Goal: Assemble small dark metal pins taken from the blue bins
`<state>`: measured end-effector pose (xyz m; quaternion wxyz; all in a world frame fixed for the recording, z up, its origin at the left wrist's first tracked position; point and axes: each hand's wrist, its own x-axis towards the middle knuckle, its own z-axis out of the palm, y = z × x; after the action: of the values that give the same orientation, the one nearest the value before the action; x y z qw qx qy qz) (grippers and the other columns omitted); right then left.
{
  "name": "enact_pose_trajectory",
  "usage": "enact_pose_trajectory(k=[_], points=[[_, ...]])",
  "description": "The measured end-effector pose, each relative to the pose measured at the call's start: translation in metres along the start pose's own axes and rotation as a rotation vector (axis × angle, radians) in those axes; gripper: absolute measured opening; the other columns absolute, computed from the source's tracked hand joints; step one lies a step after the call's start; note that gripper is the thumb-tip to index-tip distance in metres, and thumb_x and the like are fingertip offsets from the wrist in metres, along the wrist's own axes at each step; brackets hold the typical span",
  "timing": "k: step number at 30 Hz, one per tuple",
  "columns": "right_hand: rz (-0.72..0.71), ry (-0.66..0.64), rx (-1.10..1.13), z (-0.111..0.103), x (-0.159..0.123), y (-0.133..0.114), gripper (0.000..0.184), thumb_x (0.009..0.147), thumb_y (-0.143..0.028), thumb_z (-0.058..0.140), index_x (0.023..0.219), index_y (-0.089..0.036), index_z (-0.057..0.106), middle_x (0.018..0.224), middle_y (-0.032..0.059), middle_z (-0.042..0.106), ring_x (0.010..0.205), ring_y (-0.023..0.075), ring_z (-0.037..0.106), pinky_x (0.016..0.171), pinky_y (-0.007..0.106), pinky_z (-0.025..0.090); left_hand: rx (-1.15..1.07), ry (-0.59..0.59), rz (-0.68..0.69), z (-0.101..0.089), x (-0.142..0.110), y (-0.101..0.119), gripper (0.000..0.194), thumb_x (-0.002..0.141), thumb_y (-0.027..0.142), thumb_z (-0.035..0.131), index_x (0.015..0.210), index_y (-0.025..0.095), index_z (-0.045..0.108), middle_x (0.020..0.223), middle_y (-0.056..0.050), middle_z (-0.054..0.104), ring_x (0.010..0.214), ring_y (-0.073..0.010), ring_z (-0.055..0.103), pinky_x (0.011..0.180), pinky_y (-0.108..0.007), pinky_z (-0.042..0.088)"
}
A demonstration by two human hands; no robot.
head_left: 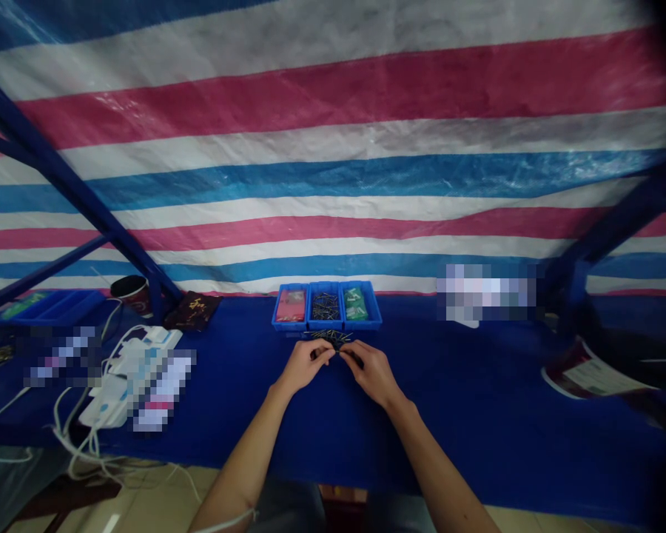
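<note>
Both hands pinch at one spot, on the near side of the middle blue bin (325, 325): the left hand (304, 364) and the right hand (373, 368) bring thumb and forefinger tips almost together around a small dark piece (336, 351). The piece sits right at the fingertips, between the two hands, mostly covered by them; it is too small to tell its exact shape or which way it points. The other fingers of both hands are curled in.

Between this pinch and the middle blue bin, a loose heap of thin metal pins (328, 335) lies on the blue table (455, 429), just beyond the fingertips and close to the bin's front wall. More dark, thin pins (325, 305) fill the middle blue bin itself. Touching it on its left is a left blue bin (288, 326) with a pink packet (290, 309) inside; on its right, a right blue bin (363, 325) holds a green packet (355, 303).

Well to the left of the middle blue bin are a dark brown packet with gold print (193, 311) and, nearer the person, white power strips (123, 374). Well to its right stands a dark red container with a pale label (599, 376).
</note>
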<state>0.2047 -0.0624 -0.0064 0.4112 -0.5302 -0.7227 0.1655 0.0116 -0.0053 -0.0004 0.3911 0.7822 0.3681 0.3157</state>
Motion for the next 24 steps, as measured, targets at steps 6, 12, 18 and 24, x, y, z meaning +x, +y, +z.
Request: enact_pose_trajectory(k=[6, 12, 18, 24], points=[[-0.003, 0.004, -0.008, 0.0, -0.0004, -0.0003, 0.018, 0.1, -0.03, 0.052, 0.101, -0.024, 0.069, 0.093, 0.0041, 0.069, 0.081, 0.019, 0.068, 0.07, 0.028, 0.05, 0.017, -0.015, -0.001, -0.0011, 0.0004, 0.0033, 0.031, 0.096, 0.039, 0.057, 0.088, 0.014, 0.073, 0.066, -0.001, 0.068, 0.061, -0.0128, 0.059, 0.061, -0.021, 0.039], [0.002, 0.002, -0.014, -0.0015, -0.0004, -0.0013, 0.019, 0.101, -0.03, 0.05, 0.1, -0.025, 0.069, 0.09, 0.0037, 0.069, 0.079, 0.0191, 0.067, 0.069, 0.029, 0.05, 0.0, -0.008, -0.007, 0.0003, 0.0, 0.0028, 0.028, 0.093, 0.04, 0.061, 0.091, 0.014, 0.073, 0.066, -0.001, 0.068, 0.059, -0.0127, 0.058, 0.061, -0.021, 0.04], [-0.003, 0.002, -0.013, -0.0014, -0.0001, -0.0013, 0.02, 0.101, -0.03, 0.049, 0.099, -0.025, 0.069, 0.09, 0.004, 0.069, 0.079, 0.0194, 0.067, 0.071, 0.029, 0.05, -0.006, -0.01, -0.016, 0.0003, 0.0002, 0.0037, 0.031, 0.093, 0.042, 0.06, 0.09, 0.015, 0.073, 0.064, -0.001, 0.067, 0.059, -0.013, 0.056, 0.06, -0.022, 0.04], [0.004, -0.002, -0.02, -0.0001, -0.0004, 0.0003, 0.019, 0.1, -0.029, 0.05, 0.099, -0.025, 0.069, 0.09, 0.0033, 0.069, 0.077, 0.0185, 0.067, 0.069, 0.029, 0.049, -0.011, -0.016, -0.014, -0.0005, 0.0004, 0.0053, 0.031, 0.093, 0.042, 0.06, 0.089, 0.014, 0.073, 0.064, -0.001, 0.067, 0.059, -0.0129, 0.057, 0.06, -0.022, 0.04]])
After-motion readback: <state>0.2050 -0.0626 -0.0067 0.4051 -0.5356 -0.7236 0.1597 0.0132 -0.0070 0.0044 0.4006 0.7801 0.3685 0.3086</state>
